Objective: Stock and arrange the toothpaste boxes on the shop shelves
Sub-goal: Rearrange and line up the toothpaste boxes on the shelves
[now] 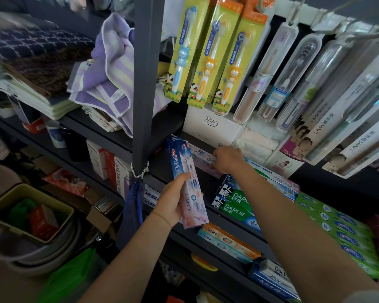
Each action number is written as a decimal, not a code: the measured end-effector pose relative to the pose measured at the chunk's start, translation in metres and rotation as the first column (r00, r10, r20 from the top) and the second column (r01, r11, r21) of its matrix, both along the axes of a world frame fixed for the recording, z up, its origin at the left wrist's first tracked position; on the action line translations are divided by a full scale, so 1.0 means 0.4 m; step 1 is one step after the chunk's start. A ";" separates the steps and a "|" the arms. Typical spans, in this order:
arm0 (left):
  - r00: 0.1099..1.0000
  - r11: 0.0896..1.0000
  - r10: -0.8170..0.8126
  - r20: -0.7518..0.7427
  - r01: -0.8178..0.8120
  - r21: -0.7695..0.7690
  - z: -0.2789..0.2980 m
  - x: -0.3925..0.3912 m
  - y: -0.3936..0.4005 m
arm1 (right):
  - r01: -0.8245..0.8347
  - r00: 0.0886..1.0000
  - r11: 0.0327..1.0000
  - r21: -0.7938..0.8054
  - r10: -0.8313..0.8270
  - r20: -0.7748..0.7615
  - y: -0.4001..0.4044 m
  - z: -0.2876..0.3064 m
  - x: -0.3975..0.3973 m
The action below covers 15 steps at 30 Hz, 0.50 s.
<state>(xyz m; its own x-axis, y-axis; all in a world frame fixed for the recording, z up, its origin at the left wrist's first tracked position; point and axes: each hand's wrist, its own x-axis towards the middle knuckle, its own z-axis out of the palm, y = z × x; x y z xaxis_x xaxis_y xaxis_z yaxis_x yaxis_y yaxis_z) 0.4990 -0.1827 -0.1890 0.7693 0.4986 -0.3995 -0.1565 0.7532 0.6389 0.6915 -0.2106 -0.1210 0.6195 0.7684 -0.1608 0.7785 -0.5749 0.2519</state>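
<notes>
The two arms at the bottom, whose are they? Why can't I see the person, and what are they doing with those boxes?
The camera sits on the person's head and looks down, so you only see their own arms reaching into shop shelves. The left hand holds a blue and pink toothpaste box, tilted up in front of the shelf. The right hand reaches further in and pinches a pale toothpaste box at the shelf. Beside it lie green Darlie boxes. Above hang children's toothbrushes, and folded towels lie on the left.
</notes>
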 end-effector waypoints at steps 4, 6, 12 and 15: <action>1.000 1.000 -0.005 -0.018 0.005 -0.019 0.004 -0.006 0.006 | 0.022 0.999 0.998 -0.064 -0.024 -0.027 -0.001 0.010 0.001; 1.000 0.999 -0.007 -0.007 0.007 -0.033 0.009 -0.009 0.008 | -0.001 1.000 1.000 -0.029 0.001 0.001 -0.002 0.020 -0.004; 0.998 1.000 0.023 0.062 -0.023 -0.004 0.039 -0.004 0.011 | 0.177 0.815 0.860 0.478 0.144 -0.561 -0.024 0.089 -0.131; 0.994 0.999 -0.011 0.112 0.006 0.050 0.047 -0.009 0.021 | 0.197 0.699 0.931 0.306 0.085 -0.710 -0.035 0.090 -0.180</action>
